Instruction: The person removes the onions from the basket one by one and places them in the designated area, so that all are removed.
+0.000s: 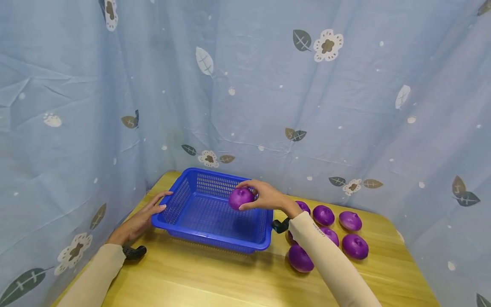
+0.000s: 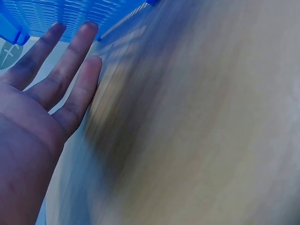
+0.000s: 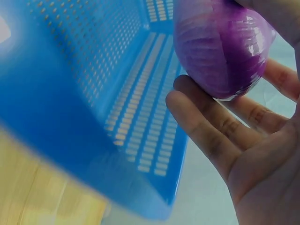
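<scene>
A purple onion (image 1: 241,198) is held up over the right part of a blue plastic basket (image 1: 215,245). My right hand (image 1: 267,195) pinches it between thumb and fingers. In the right wrist view the onion (image 3: 220,47) looks glossy, with some fingers (image 3: 201,124) extended beneath it. At the basket's left side, my left hand (image 1: 143,215) touches the rim with its fingers nearly straight. The left wrist view has three straight fingers (image 2: 77,84) of this hand close to the basket's slotted side (image 2: 51,11); whether they press on it I cannot tell.
Several more purple onions (image 1: 355,246) lie on the wooden table (image 1: 184,277) right of the basket, some partly behind my right forearm. A blue patterned curtain (image 1: 249,106) hangs behind and at both sides. Each wrist wears a black device (image 1: 134,252).
</scene>
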Tool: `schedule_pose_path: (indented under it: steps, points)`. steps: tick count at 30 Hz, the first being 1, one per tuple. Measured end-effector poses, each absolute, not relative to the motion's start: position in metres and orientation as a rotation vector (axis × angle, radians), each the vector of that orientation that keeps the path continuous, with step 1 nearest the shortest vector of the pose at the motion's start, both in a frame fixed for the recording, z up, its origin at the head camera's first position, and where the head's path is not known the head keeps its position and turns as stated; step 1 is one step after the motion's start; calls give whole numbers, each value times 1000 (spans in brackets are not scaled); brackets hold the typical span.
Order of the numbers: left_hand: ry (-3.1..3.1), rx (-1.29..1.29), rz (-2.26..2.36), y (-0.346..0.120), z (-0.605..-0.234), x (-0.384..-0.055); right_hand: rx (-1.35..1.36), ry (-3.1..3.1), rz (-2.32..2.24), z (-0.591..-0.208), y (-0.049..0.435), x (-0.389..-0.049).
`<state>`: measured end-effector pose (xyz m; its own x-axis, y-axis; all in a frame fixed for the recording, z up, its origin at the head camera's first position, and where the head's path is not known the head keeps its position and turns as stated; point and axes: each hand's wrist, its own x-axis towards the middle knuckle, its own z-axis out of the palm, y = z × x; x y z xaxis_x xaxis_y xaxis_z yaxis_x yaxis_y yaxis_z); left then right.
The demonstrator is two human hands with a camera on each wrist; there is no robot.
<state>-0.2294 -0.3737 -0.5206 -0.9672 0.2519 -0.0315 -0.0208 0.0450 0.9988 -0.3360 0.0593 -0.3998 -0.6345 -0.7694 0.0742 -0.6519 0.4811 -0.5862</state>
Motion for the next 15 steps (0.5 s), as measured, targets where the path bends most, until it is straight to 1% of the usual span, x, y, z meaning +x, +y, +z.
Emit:
schedule_pose_path:
  steps: [15]
  points:
    - [2134, 250, 2027, -372, -520, -228, -1220, 2527, -961, -398, 113, -332]
